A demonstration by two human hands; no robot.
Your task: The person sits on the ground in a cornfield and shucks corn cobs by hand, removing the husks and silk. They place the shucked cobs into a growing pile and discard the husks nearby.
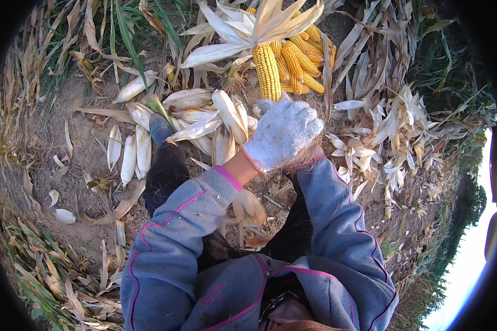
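An ear of corn (267, 72) with bare yellow kernels points away from me, its pale husk (269, 31) peeled back and spread around the far end. My left hand (283, 132), in a white knitted glove, is curled into a fist at the near end of this ear. Brown corn silk (308, 153) clings along the glove's right side. My right hand is mostly hidden beneath the left one, so its grip does not show. Unhusked ears (230, 113) lie in a heap just left of the glove.
Husked yellow cobs (300, 62) are piled beyond my hands. Loose husks (397, 128) litter the soil on the right. Several pale-husked ears (129, 159) rest beside my left shoe (160, 128). Dry stalks and green leaves (126, 37) border the ground.
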